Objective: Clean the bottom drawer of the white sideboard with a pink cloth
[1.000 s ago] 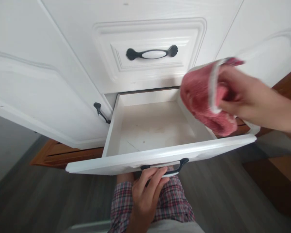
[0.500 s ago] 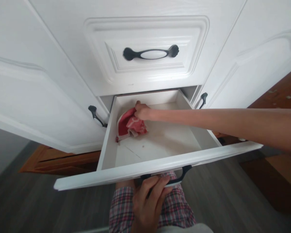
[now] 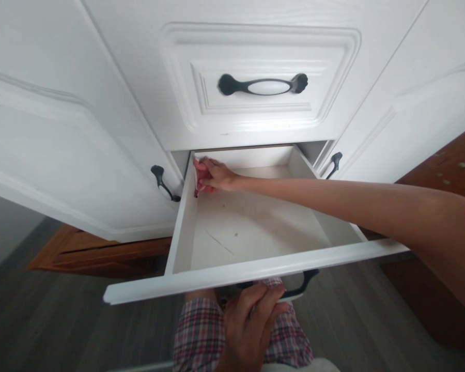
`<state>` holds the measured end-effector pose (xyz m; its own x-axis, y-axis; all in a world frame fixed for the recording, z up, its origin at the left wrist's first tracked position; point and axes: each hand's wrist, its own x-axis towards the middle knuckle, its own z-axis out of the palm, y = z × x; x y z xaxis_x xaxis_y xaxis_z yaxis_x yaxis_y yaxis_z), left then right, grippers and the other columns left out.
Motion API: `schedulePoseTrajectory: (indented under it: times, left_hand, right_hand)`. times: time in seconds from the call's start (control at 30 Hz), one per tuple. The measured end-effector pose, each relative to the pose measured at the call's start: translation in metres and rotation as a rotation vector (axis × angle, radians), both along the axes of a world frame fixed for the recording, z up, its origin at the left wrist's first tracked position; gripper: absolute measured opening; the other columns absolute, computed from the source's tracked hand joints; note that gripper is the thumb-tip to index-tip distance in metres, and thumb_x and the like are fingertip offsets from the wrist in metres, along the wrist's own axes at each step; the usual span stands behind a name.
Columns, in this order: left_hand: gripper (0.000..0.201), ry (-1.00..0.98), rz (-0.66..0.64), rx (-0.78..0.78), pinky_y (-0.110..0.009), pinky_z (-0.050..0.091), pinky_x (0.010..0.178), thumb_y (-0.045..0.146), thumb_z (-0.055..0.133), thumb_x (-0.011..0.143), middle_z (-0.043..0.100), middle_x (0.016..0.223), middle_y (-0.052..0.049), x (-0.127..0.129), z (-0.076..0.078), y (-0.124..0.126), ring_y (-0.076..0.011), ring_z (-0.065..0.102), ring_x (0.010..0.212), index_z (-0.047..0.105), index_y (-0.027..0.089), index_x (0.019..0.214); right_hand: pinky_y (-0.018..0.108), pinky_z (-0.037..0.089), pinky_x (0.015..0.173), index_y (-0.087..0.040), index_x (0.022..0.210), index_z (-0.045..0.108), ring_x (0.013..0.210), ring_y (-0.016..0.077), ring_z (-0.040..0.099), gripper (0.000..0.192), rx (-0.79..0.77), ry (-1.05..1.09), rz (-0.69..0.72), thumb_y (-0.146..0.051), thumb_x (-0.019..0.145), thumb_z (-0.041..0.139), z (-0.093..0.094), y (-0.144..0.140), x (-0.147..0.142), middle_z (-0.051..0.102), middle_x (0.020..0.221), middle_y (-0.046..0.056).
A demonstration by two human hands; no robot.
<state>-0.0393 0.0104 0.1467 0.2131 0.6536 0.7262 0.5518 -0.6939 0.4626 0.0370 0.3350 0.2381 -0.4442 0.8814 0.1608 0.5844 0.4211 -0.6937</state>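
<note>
Now: right hand [image 3: 217,175] fingers pinch cloth [image 3: 200,174] in drawer [image 3: 256,268] far-left corner. Left hand [image 3: 251,325] fingers curl around handle [image 3: 300,290]. Advice: press cloth flat beneath fingertips, hold drawer steady.

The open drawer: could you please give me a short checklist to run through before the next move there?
1. Lower drawer pulled out far enough to reach its back: ok.
2. Left hand on the drawer handle: ok.
3. Right hand has the red cloth pressed into the drawer's back left corner: ok.
4. Cloth sits below the drawer's rim: cannot tell, the hand covers it.
5. Right forearm out of the drawer: not ok, it lies across it.
</note>
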Motion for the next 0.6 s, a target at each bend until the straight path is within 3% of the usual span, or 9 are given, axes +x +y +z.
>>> schedulePoseTrajectory:
  times: [0.07, 0.2, 0.33, 0.47, 0.6]
  left_hand:
    - [0.033, -0.012, -0.007, -0.014, -0.029, 0.069, 0.087, 0.021, 0.066, 0.108, 0.083, 0.102, -0.003, 0.0, 0.0, 0.0, -0.0194, 0.083, 0.088, 0.076, 0.033, 0.138]
    - [0.028, -0.02, 0.0, -0.022, -0.027, 0.068, 0.087, 0.024, 0.06, 0.113, 0.083, 0.101, -0.003, 0.002, 0.003, 0.001, -0.0176, 0.083, 0.089, 0.078, 0.032, 0.133]
    - [0.025, -0.011, 0.008, 0.03, -0.024, 0.064, 0.09, 0.025, 0.056, 0.116, 0.082, 0.103, -0.001, 0.003, 0.011, 0.002, -0.0139, 0.081, 0.093, 0.078, 0.027, 0.13]
    - [0.024, -0.008, -0.008, 0.02, -0.022, 0.062, 0.095, 0.024, 0.055, 0.117, 0.082, 0.106, -0.001, 0.004, 0.016, 0.003, -0.0126, 0.08, 0.098, 0.077, 0.024, 0.128]
    - [0.024, -0.034, -0.003, 0.028, -0.023, 0.062, 0.093, 0.025, 0.055, 0.117, 0.081, 0.105, -0.001, 0.006, 0.016, 0.005, -0.0132, 0.08, 0.097, 0.077, 0.024, 0.126]
  right_hand:
    - [0.046, 0.042, 0.13, -0.011, 0.142, 0.056, 0.144, 0.027, 0.056, 0.061, 0.085, -0.169, 0.039, -0.028, 0.092, 0.086, 0.002, 0.005, 0.006, 0.06, 0.155, 0.016]
    - [0.044, 0.044, 0.125, -0.003, 0.145, 0.055, 0.141, 0.0325, 0.056, 0.072, 0.131, -0.418, 0.087, -0.041, 0.093, 0.086, 0.008, 0.013, 0.003, 0.056, 0.153, 0.024]
    - [0.044, 0.044, 0.125, -0.004, 0.136, 0.06, 0.141, 0.0348, 0.055, 0.06, 0.192, -0.532, 0.178, -0.036, 0.092, 0.083, 0.009, 0.007, 0.003, 0.058, 0.146, 0.024]
    - [0.046, 0.049, 0.12, -0.011, 0.129, 0.066, 0.136, 0.035, 0.057, 0.048, 0.205, -0.518, 0.38, -0.032, 0.09, 0.083, 0.011, -0.024, 0.019, 0.059, 0.146, 0.021]
    - [0.041, 0.052, 0.116, -0.018, 0.137, 0.068, 0.132, 0.031, 0.059, 0.063, 0.15, -0.432, 0.659, -0.034, 0.082, 0.093, 0.018, -0.07, 0.036, 0.059, 0.147, 0.016]
